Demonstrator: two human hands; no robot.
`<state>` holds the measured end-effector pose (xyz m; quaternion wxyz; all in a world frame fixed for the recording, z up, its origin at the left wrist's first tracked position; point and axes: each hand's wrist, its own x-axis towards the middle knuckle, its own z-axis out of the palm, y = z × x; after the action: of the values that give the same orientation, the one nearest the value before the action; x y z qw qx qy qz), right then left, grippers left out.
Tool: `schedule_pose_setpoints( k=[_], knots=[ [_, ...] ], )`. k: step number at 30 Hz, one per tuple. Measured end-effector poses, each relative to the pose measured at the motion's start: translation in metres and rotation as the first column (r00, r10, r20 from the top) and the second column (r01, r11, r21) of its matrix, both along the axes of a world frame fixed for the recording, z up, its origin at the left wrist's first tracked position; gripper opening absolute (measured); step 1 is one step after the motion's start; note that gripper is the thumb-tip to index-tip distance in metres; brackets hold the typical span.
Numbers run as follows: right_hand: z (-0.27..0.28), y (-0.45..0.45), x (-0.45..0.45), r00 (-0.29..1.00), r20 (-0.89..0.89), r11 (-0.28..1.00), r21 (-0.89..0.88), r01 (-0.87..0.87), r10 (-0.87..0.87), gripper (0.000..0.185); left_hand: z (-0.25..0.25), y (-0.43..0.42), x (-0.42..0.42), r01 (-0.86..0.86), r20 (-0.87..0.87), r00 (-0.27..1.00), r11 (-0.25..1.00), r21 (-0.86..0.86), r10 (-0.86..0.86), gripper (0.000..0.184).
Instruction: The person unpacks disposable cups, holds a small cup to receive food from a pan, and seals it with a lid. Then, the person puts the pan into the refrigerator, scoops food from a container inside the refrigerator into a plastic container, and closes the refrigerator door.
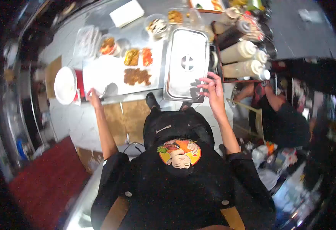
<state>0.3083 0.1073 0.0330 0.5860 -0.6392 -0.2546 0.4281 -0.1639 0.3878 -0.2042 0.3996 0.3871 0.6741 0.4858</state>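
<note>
On the bench (135, 32), three food portions (137, 76) already lie in separate patches left of the steel lid (187, 44), which lies flat and unlifted. The right hand's (215, 91) grip is spread at the lid's near right edge; the left hand (94, 98) is beside the white-rimmed red tub (66, 86), its grip unclear, and what remains cannot be told.

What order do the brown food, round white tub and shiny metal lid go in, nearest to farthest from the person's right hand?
From the right hand in the head view:
1. Shiny metal lid: beside it, touching or nearly.
2. Brown food: farther to the left.
3. Round white tub: farthest, left beyond the food.
</note>
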Motion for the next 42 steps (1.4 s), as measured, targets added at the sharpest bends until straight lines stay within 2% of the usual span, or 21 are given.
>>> schedule_pose_setpoints(
  k=[3,4,5,8,9,11,14,15,16,17,18,19,21,22,23,25,27,33,35,39,42],
  knots=[
    [-0.001,-0.009,-0.021,0.991,-0.006,0.99,-0.031,0.135,-0.136,0.041,0.02,0.042,0.008,0.081,-0.121,0.985,0.949,-0.305,-0.123,0.057],
    [-0.001,-0.011,-0.031,0.983,-0.028,0.983,-0.033,0.182,-0.183,0.041,0.014,0.049,0.006,0.177,-0.048,0.98,0.962,-0.209,-0.191,0.057],
    [0.0,-0.012,-0.04,0.971,-0.049,0.972,-0.031,0.234,-0.235,0.041,0.022,0.055,0.014,0.202,-0.122,0.966,0.959,-0.197,-0.229,0.059],
    [-0.008,-0.025,-0.062,0.929,-0.053,0.928,-0.096,0.36,-0.366,0.04,0.007,0.076,0.005,0.298,-0.576,0.758,0.948,-0.109,-0.304,0.059],
    [-0.012,-0.028,-0.07,0.908,-0.072,0.908,-0.107,0.405,-0.414,0.038,0.016,0.074,0.009,0.326,-0.57,0.76,0.942,-0.08,-0.311,0.057],
    [-0.022,-0.037,-0.082,0.87,0.178,0.864,-0.137,0.484,-0.459,0.036,0.015,0.078,0.008,0.29,-0.663,0.694,0.952,-0.101,-0.282,0.051],
    [-0.049,-0.05,-0.083,0.747,0.452,0.8,-0.113,0.59,-0.487,0.033,0.047,0.055,0.032,0.343,-0.608,0.769,0.93,0.133,-0.196,0.045],
    [-0.059,-0.053,-0.079,0.697,0.522,0.78,-0.091,0.619,-0.492,0.032,0.011,0.056,0.029,0.441,-0.217,0.895,0.848,0.295,-0.39,0.038],
    [-0.07,-0.054,-0.07,0.678,0.573,0.796,-0.072,0.601,-0.46,0.031,0.065,0.019,0.078,0.479,-0.311,0.854,0.862,0.162,-0.416,0.03],
    [-0.072,-0.046,-0.06,0.672,0.598,0.808,-0.068,0.585,-0.437,0.031,0.044,0.012,0.096,0.614,-0.387,0.769,0.755,0.23,-0.508,0.027],
    [-0.074,-0.038,-0.049,0.666,0.621,0.82,-0.065,0.569,-0.414,0.031,0.114,-0.03,0.147,0.635,-0.238,0.768,0.756,0.161,-0.594,0.025],
    [-0.076,-0.029,-0.037,0.656,0.645,0.83,-0.06,0.555,-0.392,0.031,0.135,-0.05,0.177,0.66,-0.123,0.749,0.75,0.05,-0.651,0.022],
    [-0.083,-0.007,-0.011,0.702,0.631,0.848,-0.127,0.515,-0.331,0.028,0.119,-0.073,0.221,0.774,0.109,0.62,0.629,0.071,-0.777,0.023],
    [-0.086,0.002,-0.003,0.731,0.619,0.864,-0.161,0.477,-0.288,0.028,0.141,-0.087,0.245,0.843,0.349,0.513,0.537,-0.03,-0.785,0.03],
    [-0.086,0.01,0.003,0.72,0.651,0.858,-0.205,0.471,-0.24,0.027,0.147,-0.098,0.27,0.861,0.385,0.498,0.498,-0.107,-0.777,0.033],
    [-0.087,0.031,0.014,0.707,0.696,0.858,-0.285,0.427,-0.121,0.028,0.129,-0.109,0.308,0.878,0.069,0.476,0.47,-0.087,-0.877,0.03],
    [-0.097,0.04,0.018,0.664,0.72,0.874,-0.173,0.454,-0.203,0.03,0.08,-0.099,0.312,0.903,0.166,0.411,0.425,0.061,-0.897,0.024],
    [-0.101,0.038,0.035,0.811,0.565,0.919,-0.224,0.324,-0.149,0.025,0.135,-0.091,0.31,0.919,0.47,0.388,0.292,-0.266,-0.793,0.02],
    [-0.095,0.031,0.038,0.823,0.556,0.918,-0.259,0.301,-0.114,0.024,0.145,-0.101,0.313,0.88,0.481,0.474,0.384,-0.279,-0.738,0.023],
    [-0.076,-0.008,0.01,0.708,0.595,0.84,-0.097,0.534,-0.381,0.028,0.141,-0.092,0.311,0.901,0.458,0.424,0.31,-0.305,-0.781,0.03],
    [-0.081,-0.086,-0.033,0.643,0.582,0.653,-0.236,0.719,-0.498,0.032,0.14,-0.084,0.309,0.907,0.457,0.387,0.24,-0.347,-0.801,0.036]
  ],
)
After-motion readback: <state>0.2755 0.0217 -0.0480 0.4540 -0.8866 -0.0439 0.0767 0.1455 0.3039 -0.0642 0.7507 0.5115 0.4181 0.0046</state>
